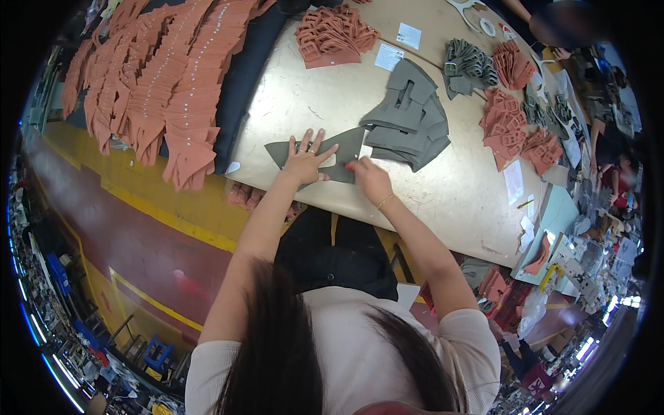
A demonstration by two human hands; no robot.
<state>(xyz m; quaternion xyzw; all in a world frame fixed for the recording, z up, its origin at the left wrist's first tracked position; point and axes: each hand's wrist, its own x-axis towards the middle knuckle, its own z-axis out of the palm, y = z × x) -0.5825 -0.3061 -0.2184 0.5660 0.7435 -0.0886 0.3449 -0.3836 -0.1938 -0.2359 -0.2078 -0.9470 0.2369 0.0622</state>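
A dark grey-green cut piece (344, 146) with a pointed left end lies flat at the table's near edge. On it my left hand (302, 166) presses down, fingers spread, beside a small beige patch (328, 160) partly under the fingers. My right hand (373, 181) is closed at the piece's right side. Something small and red (351, 167) sticks out of its fingers; the rest is hidden in the grip. A narrow pale strip (365, 143) shows just above this hand. Right of the piece, touching it or nearly so, is a fanned stack of grey-green pieces (422, 131).
The pale tabletop (443, 200) carries orange strap pieces (333, 34), a bundle of grey-green straps (469, 67) and more orange bundles (503, 123). Long rows of overlapping orange pieces (187, 83) cover a dark surface at left. Paper labels (409, 35) lie farther back; another person's arm (517, 10) shows there.
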